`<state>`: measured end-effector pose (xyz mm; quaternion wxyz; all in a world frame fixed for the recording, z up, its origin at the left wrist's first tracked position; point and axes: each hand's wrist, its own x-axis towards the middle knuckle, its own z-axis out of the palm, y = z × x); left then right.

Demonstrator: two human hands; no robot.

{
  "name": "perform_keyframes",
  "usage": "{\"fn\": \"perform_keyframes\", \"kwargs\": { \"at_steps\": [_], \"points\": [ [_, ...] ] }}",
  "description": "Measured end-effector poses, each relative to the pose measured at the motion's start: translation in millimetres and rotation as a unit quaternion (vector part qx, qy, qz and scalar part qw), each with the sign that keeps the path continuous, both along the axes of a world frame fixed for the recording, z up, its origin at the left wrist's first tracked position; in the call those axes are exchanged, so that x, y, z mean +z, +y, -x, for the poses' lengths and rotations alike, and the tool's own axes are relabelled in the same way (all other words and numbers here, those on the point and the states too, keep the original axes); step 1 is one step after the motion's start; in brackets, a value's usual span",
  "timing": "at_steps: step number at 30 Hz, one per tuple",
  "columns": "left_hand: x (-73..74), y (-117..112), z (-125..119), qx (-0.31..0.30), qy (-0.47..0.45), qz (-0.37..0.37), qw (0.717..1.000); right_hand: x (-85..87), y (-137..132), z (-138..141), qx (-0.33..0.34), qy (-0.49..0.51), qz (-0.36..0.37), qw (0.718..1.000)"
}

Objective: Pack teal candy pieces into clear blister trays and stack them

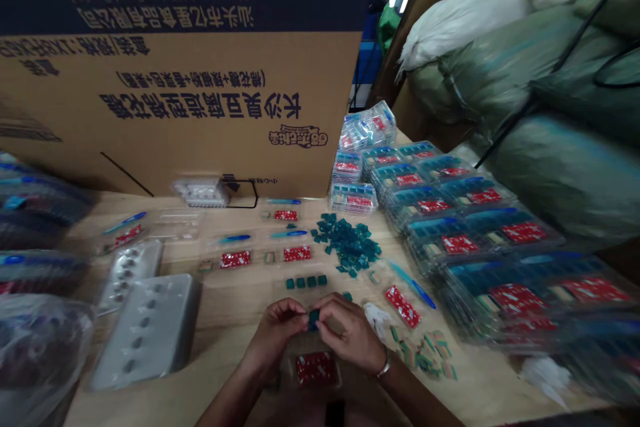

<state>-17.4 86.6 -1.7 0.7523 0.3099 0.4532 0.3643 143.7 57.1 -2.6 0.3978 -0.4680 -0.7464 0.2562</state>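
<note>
**"What do those hands have?"**

"The left hand (276,335) and the right hand (350,336) meet over a small teal square (313,320). The fingers of both are clenched on it from either side, just above the desk (225,307)."

**"Why pinch it by the edges like that?"**

"My guess is that it leaves the square's face uncovered and easy to see. A red printed card (316,368) lies directly below the hands, probably in a clear tray, though I can't quite tell."

**"And the other teal pieces?"**

"A loose heap of them (347,245) sits straight ahead, with a tidy row of four (305,282) just nearer the hands. The row seems deliberately set apart from the heap, within easy reach."

**"What about the stacks to the right?"**

"Those clear trays with red cards (463,243) are massed beside the green sacks (550,80), apparently kept clear of the space around the hands."
</note>
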Motion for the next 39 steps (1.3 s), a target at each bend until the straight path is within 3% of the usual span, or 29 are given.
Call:
{"fn": "perform_keyframes", "kwargs": {
  "at_steps": [4, 7, 10, 13, 16, 18, 22, 23, 26, 29, 35, 39],
  "points": [
    [1.8, -14, 13, 0.036, 0.020, -0.006, 0.999, -6.7, -6, 9, 0.029, -0.059, -0.021, 0.998],
    [5.9, -17, 17, 0.059, -0.020, 0.021, 0.998, -6.5, -5, 19, 0.048, -0.026, -0.004, 0.998],
    [4.1, -17, 18, 0.079, -0.027, 0.010, 0.996, -7.4, -4, 29, 0.007, 0.060, 0.060, 0.996],
    [-1.1, -14, 19, 0.118, 0.018, -0.050, 0.992, -11.4, -2, 37, -0.056, 0.125, 0.150, 0.979],
    [-2.6, -11, 20, 0.133, 0.045, -0.096, 0.985, -14.4, 2, 39, -0.057, 0.209, 0.215, 0.952],
    [-1.1, -9, 22, 0.122, 0.035, -0.107, 0.986, -14.6, 6, 35, -0.032, 0.300, 0.287, 0.909],
    [1.4, -9, 26, 0.041, 0.000, -0.111, 0.993, -12.0, 9, 27, 0.024, 0.459, 0.462, 0.758],
    [1.6, -9, 27, 0.021, -0.008, -0.111, 0.994, -10.9, 8, 26, 0.039, 0.474, 0.489, 0.731],
    [3.0, -12, 30, -0.020, -0.055, -0.096, 0.994, -6.0, 5, 27, 0.081, 0.477, 0.522, 0.702],
    [6.9, -15, 32, -0.024, -0.092, -0.075, 0.993, 0.2, 5, 32, 0.098, 0.453, 0.494, 0.736],
    [3.5, -15, 36, 0.033, -0.131, -0.043, 0.990, 2.4, 14, 44, 0.082, 0.305, 0.363, 0.877],
    [-4.9, -11, 37, 0.098, -0.130, -0.020, 0.986, 3.8, 10, 49, 0.025, 0.197, 0.175, 0.964]
  ]
}}
